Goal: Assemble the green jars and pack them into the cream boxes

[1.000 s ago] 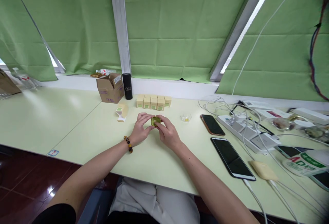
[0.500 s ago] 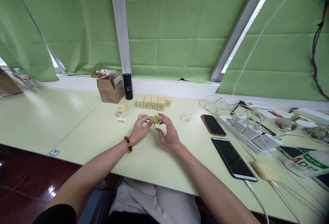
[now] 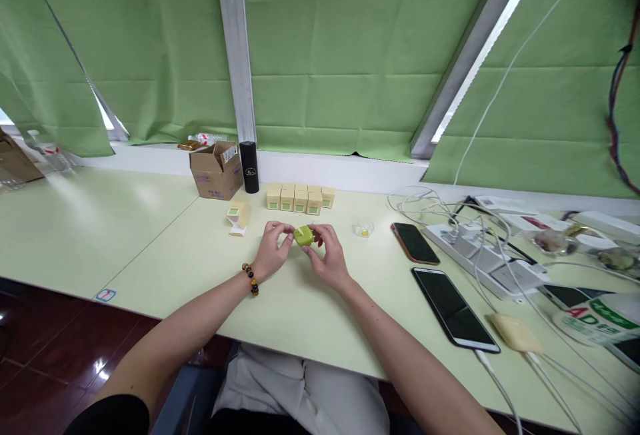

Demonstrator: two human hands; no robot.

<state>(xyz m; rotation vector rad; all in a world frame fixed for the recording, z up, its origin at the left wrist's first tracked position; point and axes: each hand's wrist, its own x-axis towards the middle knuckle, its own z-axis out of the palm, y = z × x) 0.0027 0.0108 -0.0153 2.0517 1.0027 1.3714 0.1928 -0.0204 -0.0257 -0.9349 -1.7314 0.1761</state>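
Observation:
Between my two hands, above the table, is a small yellow-green boxy object (image 3: 303, 236) with rounded corners and a paler strip on top; its exact kind is unclear. My left hand (image 3: 273, 248) pinches its left side with thumb and fingers. On the other side, my right hand (image 3: 329, 255) has its thumb and fingers closed on the right edge. An opened small cream box (image 3: 238, 214) with a green label lies to the left of my hands. Beyond them, several matching small boxes (image 3: 300, 200) stand in rows. A little clear plastic piece with yellow bits (image 3: 363, 229) sits at the right.
A cardboard box (image 3: 216, 172) and a black cylinder (image 3: 249, 167) stand at the back left. On the right lie two phones (image 3: 415, 243), a white power strip (image 3: 487, 258), tangled cables and a yellow charger (image 3: 516, 333). The table's front edge runs above my lap.
The green object has turned and now shows a flatter, boxier face with the pale strip. My right thumb has come in against it from being apart. The left hand has barely moved.

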